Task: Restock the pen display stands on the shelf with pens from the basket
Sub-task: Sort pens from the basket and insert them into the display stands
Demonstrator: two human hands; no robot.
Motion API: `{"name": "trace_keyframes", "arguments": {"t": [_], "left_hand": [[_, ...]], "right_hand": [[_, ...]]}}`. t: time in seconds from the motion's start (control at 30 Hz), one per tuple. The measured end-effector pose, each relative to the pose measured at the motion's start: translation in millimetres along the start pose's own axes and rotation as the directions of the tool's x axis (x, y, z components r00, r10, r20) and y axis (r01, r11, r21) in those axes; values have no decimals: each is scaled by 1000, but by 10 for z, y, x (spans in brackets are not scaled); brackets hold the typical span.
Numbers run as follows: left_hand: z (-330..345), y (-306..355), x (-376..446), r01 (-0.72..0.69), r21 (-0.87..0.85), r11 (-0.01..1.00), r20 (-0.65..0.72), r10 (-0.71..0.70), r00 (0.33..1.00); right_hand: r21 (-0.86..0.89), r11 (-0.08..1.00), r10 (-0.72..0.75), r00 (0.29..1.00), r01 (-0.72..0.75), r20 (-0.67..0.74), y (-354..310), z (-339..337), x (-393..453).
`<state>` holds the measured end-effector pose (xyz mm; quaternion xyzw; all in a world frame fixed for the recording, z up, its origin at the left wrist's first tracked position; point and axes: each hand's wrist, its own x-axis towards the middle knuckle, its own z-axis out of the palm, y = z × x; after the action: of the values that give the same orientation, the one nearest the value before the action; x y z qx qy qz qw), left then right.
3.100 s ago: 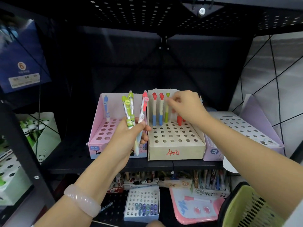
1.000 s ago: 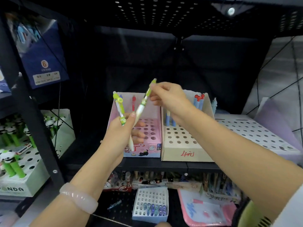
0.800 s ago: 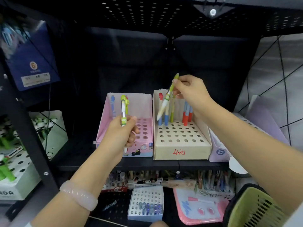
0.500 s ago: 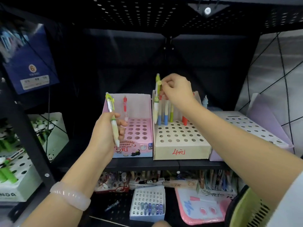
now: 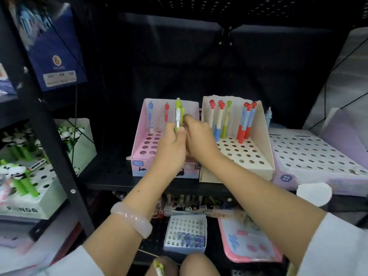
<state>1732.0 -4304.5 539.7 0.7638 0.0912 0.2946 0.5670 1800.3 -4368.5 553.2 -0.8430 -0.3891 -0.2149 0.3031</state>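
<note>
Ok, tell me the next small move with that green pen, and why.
Probably the right hand takes the green plastic pen from the left hand and stands it in the cream cardboard stand, where another green pen stands among open holes.

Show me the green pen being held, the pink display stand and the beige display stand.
green pen (image 5: 178,114), head view, on its upper barrel
pink display stand (image 5: 143,150), head view, on its holed top
beige display stand (image 5: 242,154), head view, on its holed top

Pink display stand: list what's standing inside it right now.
The pink display stand holds a blue pen and a red pen upright at the back. Both hands, the left hand gripping a green pen, cover its right-hand holes.
</note>
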Motion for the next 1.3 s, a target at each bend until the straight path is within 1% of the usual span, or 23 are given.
{"name": "trace_keyframes", "arguments": {"t": [0.07,0.17,0.27,0.37,0.4,0.43,0.5,0.6,0.7,0.8,0.83,0.87,0.93,0.97,1.03,1.1,1.17,1.2,1.27,1.3], "left_hand": [[-79,0,27,88,-101,991,41,-84,996],[-138,0,15,139,-191,972,64,-129,990],[-170,12,-2,131,-196,972,80,-117,990],[-216,31,-36,71,-199,978,86,-55,995],[-233,35,-52,48,-190,981,86,-32,996],[-247,43,-69,30,-177,984,86,-15,996],[-272,66,-95,15,-159,987,89,-1,996],[-290,132,-107,63,-203,977,140,-35,990],[-322,203,-99,157,-356,921,231,-76,970],[-355,242,-66,221,-447,867,288,-95,953],[-372,247,-47,220,-437,872,282,-100,954],[-400,242,-17,192,-385,903,248,-99,964],[-493,197,75,53,-157,986,137,-31,990],[-554,164,120,-22,-32,999,92,25,995],[-672,108,198,-107,162,981,45,101,994],[-739,56,260,-143,297,944,48,135,990],[-761,14,293,-179,376,909,64,167,984],[-766,-6,301,-190,395,899,70,177,982],[-782,-48,307,-196,392,899,76,181,981],[-786,-79,309,-196,384,902,76,180,981]], "right_hand": [[33,999,23,1000,-23,-12,-25,14,-31],[110,993,40,999,-37,-24,-74,5,-45],[176,983,45,999,-44,-7,-81,-23,-67],[311,946,87,996,-93,32,-74,-87,-92],[396,908,127,991,-136,48,-74,-119,-94],[505,842,176,981,-190,77,-81,-160,-90],[681,677,237,959,-277,155,-94,-251,-62],[775,546,184,948,-319,260,-98,-356,-4],[844,409,103,937,-347,335,-91,-401,65],[876,341,36,936,-341,350,-97,-418,135],[877,343,31,937,-336,347,-99,-420,166],[870,370,35,941,-326,338,-104,-425,207],[823,488,88,955,-291,285,-106,-454,326],[789,550,137,962,-272,237,-97,-473,400],[726,636,249,960,-263,130,-63,-508,555],[607,743,328,944,-284,40,-20,-495,681],[381,873,331,944,-305,-2,18,-434,764],[274,912,316,949,-306,7,26,-398,784],[126,948,290,956,-293,42,42,-318,797],[90,955,278,959,-282,49,55,-280,796]]}}
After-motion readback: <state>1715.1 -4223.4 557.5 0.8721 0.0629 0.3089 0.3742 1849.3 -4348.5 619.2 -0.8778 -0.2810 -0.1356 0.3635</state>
